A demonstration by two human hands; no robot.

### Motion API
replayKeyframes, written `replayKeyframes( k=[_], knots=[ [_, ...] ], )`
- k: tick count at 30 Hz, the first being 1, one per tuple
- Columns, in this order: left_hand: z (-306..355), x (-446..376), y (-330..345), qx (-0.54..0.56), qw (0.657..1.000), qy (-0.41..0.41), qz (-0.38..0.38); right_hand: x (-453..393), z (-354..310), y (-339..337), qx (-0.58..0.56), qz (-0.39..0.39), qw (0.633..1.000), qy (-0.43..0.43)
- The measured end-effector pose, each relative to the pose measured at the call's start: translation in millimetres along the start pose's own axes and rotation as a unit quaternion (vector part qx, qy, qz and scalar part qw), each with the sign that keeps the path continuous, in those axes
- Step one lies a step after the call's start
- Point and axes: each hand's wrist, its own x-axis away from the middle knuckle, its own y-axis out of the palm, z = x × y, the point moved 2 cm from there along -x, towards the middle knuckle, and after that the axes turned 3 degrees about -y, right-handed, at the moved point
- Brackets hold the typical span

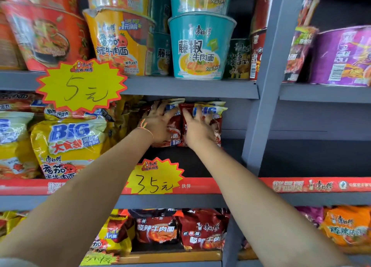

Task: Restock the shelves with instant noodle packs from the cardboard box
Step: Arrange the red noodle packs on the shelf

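Observation:
Two red instant noodle packs stand upright side by side at the back of the middle shelf (pixel 200 162). My left hand (pixel 160 124) lies spread against the left red pack (pixel 175 130), fingers straight. My right hand (pixel 197 128) presses flat on the right red pack (pixel 217 124), fingers spread over its blue and yellow top. Both arms reach deep into the shelf. The cardboard box is out of view.
Yellow noodle packs (pixel 68 144) fill the middle shelf to the left. Cup noodles (pixel 200 45) stand on the shelf above. A yellow price star (pixel 156 176) hangs on the shelf's red front strip. A grey upright post (pixel 265 98) bounds the bay on the right. More packs (pixel 180 230) lie below.

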Motion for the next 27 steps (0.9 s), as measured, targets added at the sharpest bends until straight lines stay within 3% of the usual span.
replayKeyframes(
  k=[3,6,9,11,14,19,22,27],
  knots=[
    [2.7,33.8,-21.4,0.065,0.996,-0.005,0.06,22.1,-11.6,-14.2,-0.092,0.103,0.988,-0.068],
    [4.1,92.8,-40.9,0.147,0.968,-0.03,0.2,57.4,-26.1,-21.3,-0.245,0.222,0.927,-0.179],
    [-3.1,165.3,-43.8,0.216,0.926,-0.131,0.28,101.1,-48.3,-11.2,-0.312,0.27,0.86,-0.299],
    [-18.8,218.1,-28.9,0.231,0.901,-0.214,0.299,131.4,-68.8,1.9,-0.329,0.263,0.831,-0.362],
    [-41.5,304.7,9.0,0.173,0.881,-0.367,0.244,176.3,-107.1,32.8,-0.374,0.173,0.783,-0.465],
    [-22.9,472.3,67.0,0.106,0.802,-0.574,0.128,281.0,-170.8,106.1,-0.438,-0.115,0.699,-0.554],
    [24.4,573.1,71.3,0.068,0.721,-0.68,0.112,368.0,-191.1,139.6,-0.426,-0.242,0.629,-0.604],
    [116.0,701.6,63.8,-0.003,0.637,-0.758,0.139,499.0,-191.9,139.6,-0.352,-0.416,0.506,-0.669]
  ],
)
